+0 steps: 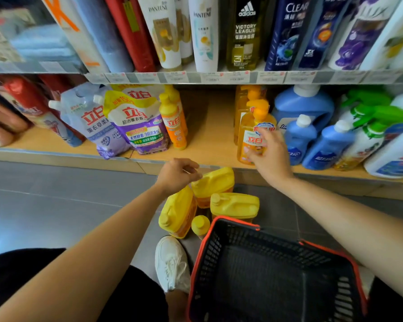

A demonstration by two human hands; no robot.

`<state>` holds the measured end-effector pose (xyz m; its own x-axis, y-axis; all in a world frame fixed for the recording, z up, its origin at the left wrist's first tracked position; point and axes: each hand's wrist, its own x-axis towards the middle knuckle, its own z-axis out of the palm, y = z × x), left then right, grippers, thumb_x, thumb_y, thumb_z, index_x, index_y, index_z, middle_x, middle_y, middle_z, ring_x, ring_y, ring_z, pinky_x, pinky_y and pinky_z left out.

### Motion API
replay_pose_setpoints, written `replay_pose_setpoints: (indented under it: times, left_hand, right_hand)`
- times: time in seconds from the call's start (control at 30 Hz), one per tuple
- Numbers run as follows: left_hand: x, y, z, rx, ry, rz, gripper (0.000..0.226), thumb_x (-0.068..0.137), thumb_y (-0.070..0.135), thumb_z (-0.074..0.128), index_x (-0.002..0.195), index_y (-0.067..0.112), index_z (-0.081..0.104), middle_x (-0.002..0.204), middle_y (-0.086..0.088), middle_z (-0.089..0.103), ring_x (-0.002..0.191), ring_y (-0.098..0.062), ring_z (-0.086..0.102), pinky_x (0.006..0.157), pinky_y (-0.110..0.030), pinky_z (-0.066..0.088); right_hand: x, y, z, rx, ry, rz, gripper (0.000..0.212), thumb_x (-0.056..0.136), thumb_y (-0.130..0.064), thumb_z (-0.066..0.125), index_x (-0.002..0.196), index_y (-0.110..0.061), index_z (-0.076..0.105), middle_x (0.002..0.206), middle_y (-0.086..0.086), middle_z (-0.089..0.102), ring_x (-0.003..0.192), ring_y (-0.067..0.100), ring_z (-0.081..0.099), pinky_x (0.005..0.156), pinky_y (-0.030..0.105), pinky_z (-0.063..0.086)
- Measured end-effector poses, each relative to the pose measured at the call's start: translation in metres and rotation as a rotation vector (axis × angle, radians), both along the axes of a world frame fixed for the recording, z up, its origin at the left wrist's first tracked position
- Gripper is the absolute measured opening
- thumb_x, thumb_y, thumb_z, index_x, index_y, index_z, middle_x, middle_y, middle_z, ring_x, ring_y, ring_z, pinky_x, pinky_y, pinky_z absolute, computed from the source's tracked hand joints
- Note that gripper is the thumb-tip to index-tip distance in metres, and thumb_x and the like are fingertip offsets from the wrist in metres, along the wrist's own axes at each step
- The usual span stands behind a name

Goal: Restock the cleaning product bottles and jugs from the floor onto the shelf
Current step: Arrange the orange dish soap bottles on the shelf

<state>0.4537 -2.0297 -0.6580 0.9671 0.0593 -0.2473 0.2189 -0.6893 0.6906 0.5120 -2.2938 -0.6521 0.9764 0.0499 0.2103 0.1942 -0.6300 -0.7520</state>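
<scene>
Three yellow jugs stand on the grey floor below the shelf: one at the back (213, 183), one at the left (177, 212), one at the right (234, 205). A small yellow bottle (200, 225) stands between them. My left hand (178, 174) hangs just above the back jug with loosely curled fingers, holding nothing. My right hand (269, 154) reaches to an orange pump bottle (253, 135) at the front of the wooden bottom shelf (209, 135); its spread fingers lie against the bottle's label.
A black basket with an orange rim (221, 224) sits on the floor near my white shoe (171, 263). Purple refill pouches (137, 122) and orange bottles (173, 122) stand left of a gap in the shelf; blue jugs (304, 105) and green sprayers (370, 117) stand right.
</scene>
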Motion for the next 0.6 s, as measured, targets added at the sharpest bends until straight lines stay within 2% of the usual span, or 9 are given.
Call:
replay_pose_setpoints:
  times: [0.03,0.1,0.17,0.23,0.3,0.37,0.47,0.6]
  left_hand:
    - [0.009,0.003,0.006,-0.053,-0.048,0.093,0.038,0.085,0.029,0.081,0.118,0.017,0.071,0.102,0.000,0.074,0.095,-0.016,0.070,0.088,-0.039,0.058]
    - [0.028,0.011,0.014,-0.119,-0.159,0.271,0.048,0.085,0.029,0.081,0.129,0.017,0.065,0.114,-0.003,0.072,0.097,-0.016,0.068,0.089,-0.038,0.058]
    - [0.048,0.021,0.020,-0.174,-0.258,0.416,0.059,0.085,0.027,0.081,0.137,0.018,0.056,0.125,-0.004,0.068,0.105,-0.019,0.067,0.092,-0.040,0.057]
    - [0.068,0.030,0.022,-0.179,-0.347,0.486,0.068,0.083,0.027,0.082,0.142,0.020,0.049,0.135,-0.005,0.061,0.116,-0.022,0.063,0.095,-0.041,0.055]
    - [0.085,0.036,0.021,-0.102,-0.398,0.496,0.082,0.082,0.031,0.083,0.151,0.021,0.039,0.150,-0.005,0.047,0.132,-0.018,0.049,0.104,-0.037,0.046]
    - [0.099,0.041,0.018,-0.074,-0.408,0.458,0.090,0.081,0.034,0.083,0.155,0.022,0.033,0.157,-0.004,0.038,0.142,-0.022,0.039,0.116,-0.044,0.038]
    - [0.113,0.044,0.014,-0.135,-0.376,0.411,0.093,0.081,0.035,0.084,0.156,0.028,0.031,0.156,-0.004,0.038,0.143,-0.027,0.039,0.115,-0.053,0.039]
    - [0.119,0.040,0.012,-0.016,-0.371,0.414,0.082,0.083,0.038,0.081,0.152,0.025,0.038,0.148,-0.009,0.041,0.136,-0.031,0.043,0.112,-0.054,0.041]
  right_hand:
    - [0.007,0.002,0.008,-0.030,-0.058,-0.053,0.062,0.085,-0.032,0.076,0.138,-0.015,0.050,0.129,0.010,0.048,0.120,0.025,0.049,0.093,0.030,0.044]
    - [0.020,0.006,0.020,-0.098,-0.132,-0.101,0.065,0.082,-0.035,0.077,0.138,-0.018,0.048,0.133,0.009,0.046,0.124,0.027,0.042,0.098,0.034,0.039]
    - [0.028,0.011,0.025,-0.137,-0.173,-0.087,0.061,0.080,-0.033,0.078,0.133,-0.020,0.052,0.138,0.008,0.045,0.127,0.030,0.042,0.102,0.042,0.041]
    - [0.035,0.014,0.024,-0.138,-0.168,-0.080,0.053,0.082,-0.028,0.078,0.129,-0.020,0.055,0.143,0.006,0.044,0.127,0.030,0.047,0.099,0.045,0.045]
    - [0.038,0.014,0.020,-0.195,-0.166,-0.092,0.051,0.084,-0.023,0.076,0.131,-0.021,0.056,0.147,0.005,0.043,0.124,0.032,0.051,0.094,0.049,0.049]
    - [0.037,0.009,0.011,-0.328,-0.196,-0.074,0.047,0.084,-0.020,0.076,0.129,-0.020,0.061,0.152,0.008,0.040,0.122,0.037,0.053,0.093,0.051,0.050]
    - [0.036,-0.002,0.000,-0.490,-0.255,-0.021,0.039,0.081,-0.018,0.078,0.118,-0.016,0.065,0.154,0.013,0.037,0.115,0.040,0.055,0.092,0.052,0.050]
    - [0.038,-0.006,-0.002,-0.537,-0.288,0.006,0.041,0.081,-0.020,0.079,0.119,-0.018,0.064,0.153,0.015,0.037,0.114,0.040,0.056,0.091,0.051,0.050]
